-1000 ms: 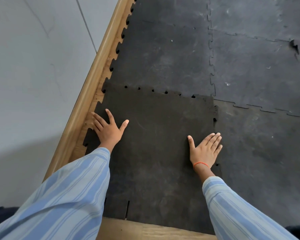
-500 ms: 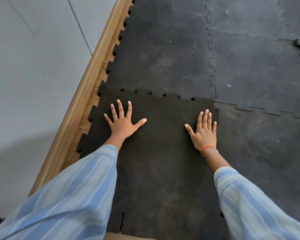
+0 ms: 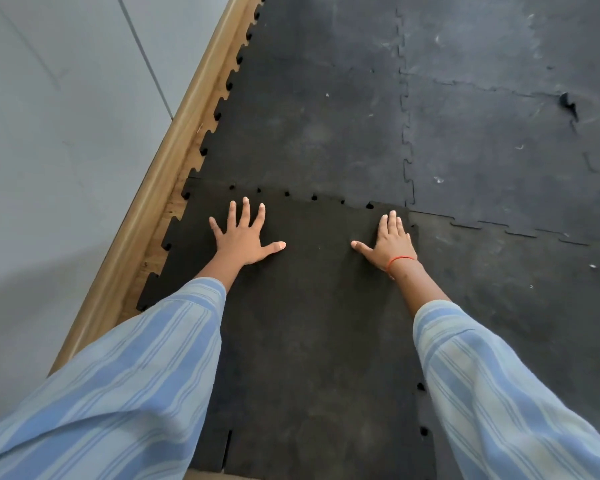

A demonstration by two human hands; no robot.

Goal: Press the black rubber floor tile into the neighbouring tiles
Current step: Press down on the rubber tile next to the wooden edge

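The black rubber floor tile [image 3: 312, 323] lies in front of me, darker than its neighbours, with jigsaw teeth along its edges. Small gaps still show along its far seam [image 3: 314, 197] against the tile beyond [image 3: 309, 126]. My left hand [image 3: 241, 237] rests flat on the tile near its far left corner, fingers spread. My right hand [image 3: 390, 242], with an orange band at the wrist, lies flat near the far right corner, beside the seam with the right-hand tile [image 3: 516, 306]. Neither hand holds anything.
A wooden skirting board [image 3: 160, 188] runs along the left below a grey wall [image 3: 56, 133]. Bare wooden floor [image 3: 174, 202] shows between the skirting and the tiles' teeth. More grey-black tiles [image 3: 499, 140] cover the floor ahead and right; one has a torn spot [image 3: 568, 105].
Both hands have slid forward across the tile from its middle to near its far edge. The left hand came in from the left edge; the right fingers now point forward.
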